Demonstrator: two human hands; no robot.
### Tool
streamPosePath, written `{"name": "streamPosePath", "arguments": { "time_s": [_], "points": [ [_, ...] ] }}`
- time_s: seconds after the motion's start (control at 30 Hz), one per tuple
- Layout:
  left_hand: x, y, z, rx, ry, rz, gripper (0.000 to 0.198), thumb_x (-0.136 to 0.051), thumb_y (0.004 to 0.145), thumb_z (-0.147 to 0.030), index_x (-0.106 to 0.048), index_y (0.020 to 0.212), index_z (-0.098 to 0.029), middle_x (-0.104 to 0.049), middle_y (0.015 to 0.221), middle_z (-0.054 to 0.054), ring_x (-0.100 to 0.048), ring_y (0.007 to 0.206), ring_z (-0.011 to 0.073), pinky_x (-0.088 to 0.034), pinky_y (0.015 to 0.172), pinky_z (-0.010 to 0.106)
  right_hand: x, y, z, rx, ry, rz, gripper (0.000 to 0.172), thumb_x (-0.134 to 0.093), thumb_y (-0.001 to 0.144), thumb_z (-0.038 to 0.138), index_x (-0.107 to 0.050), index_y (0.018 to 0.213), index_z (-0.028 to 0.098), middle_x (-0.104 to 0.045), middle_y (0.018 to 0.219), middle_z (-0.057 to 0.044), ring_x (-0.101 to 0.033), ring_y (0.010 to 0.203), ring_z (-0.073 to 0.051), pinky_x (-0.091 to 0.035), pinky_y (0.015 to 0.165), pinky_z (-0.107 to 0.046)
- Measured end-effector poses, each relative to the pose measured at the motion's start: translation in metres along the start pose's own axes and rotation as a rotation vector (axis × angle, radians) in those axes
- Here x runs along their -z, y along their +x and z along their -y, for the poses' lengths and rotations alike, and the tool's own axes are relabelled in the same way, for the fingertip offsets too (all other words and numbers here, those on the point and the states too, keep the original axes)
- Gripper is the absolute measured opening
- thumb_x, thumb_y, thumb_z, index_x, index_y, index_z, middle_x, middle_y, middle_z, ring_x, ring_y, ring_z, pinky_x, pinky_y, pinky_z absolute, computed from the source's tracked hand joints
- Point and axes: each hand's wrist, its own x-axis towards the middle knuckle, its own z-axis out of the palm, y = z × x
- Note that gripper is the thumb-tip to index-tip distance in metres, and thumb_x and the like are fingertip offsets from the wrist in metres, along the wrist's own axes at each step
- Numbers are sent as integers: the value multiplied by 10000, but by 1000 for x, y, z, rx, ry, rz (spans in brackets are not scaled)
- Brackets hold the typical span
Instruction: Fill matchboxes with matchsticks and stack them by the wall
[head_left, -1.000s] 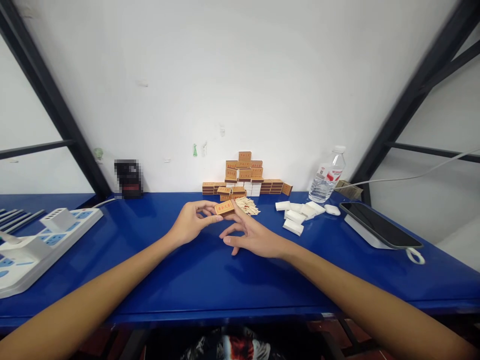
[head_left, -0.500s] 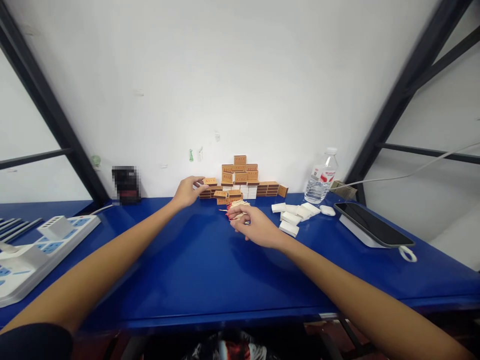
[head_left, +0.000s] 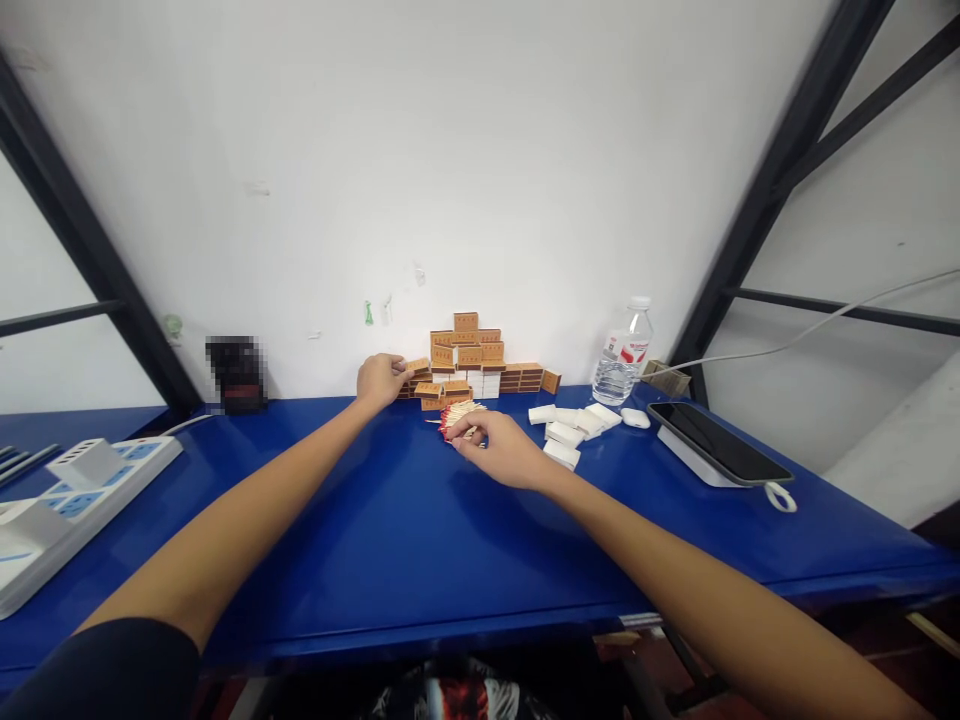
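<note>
Orange matchboxes (head_left: 466, 338) stand stacked against the wall, with white ones low in the middle. At the left end of the stack, my left hand (head_left: 381, 380) pinches a matchbox (head_left: 418, 367) at its left end. Just in front of the stack lies a pile of red-tipped matches (head_left: 463, 409). My right hand (head_left: 495, 446) is over the right side of this pile, thumb and fingers drawn together; whatever is between the fingertips is too small to make out. Several white trays (head_left: 565, 434) lie loosely to the right of my right hand.
On the right are a water bottle (head_left: 623, 352), a white case (head_left: 635, 418) and a phone (head_left: 718, 442) on a white block. A power strip (head_left: 97, 505) lies at the left, with a blurred black object (head_left: 237, 375) by the wall.
The view has shifted slightly to the right. The matchbox by my left hand now sits tilted, and the fingers have closed on its end. My right hand stays at the matches.
</note>
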Motion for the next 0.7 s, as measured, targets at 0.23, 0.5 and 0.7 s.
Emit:
{"name": "streamPosePath", "arguments": {
  "time_s": [0.23, 0.5, 0.7],
  "points": [
    [7, -6, -4, 29, 46, -30, 176, -793, 875, -320, -797, 994, -190, -822, 981, 75, -762, 934, 230, -547, 840, 303, 13, 5, -5, 18, -234, -89, 129, -637, 931, 188, -764, 911, 191, -785, 936, -42, -656, 732, -161, -463, 695, -275],
    [54, -35, -8, -16, 115, -140, 179, -695, 939, -347, -792, 902, -201, -804, 924, 77, -735, 905, 261, -522, 819, 349, 64, 19, -27, -167, -609, -286, 134, -661, 952, 247, -741, 859, 193, -777, 886, -56, -690, 847, -214, -442, 721, -290],
    [69, -99, 9, -393, -85, 225, 283, -574, 1003, -412, -795, 1028, -237, -813, 1004, 22, -714, 785, 182, -539, 759, 299, 104, 17, -37, -183, -743, -183, 166, -636, 977, 287, -759, 921, 191, -785, 923, -69, -692, 851, -211, -439, 702, -292]
  ]
}}
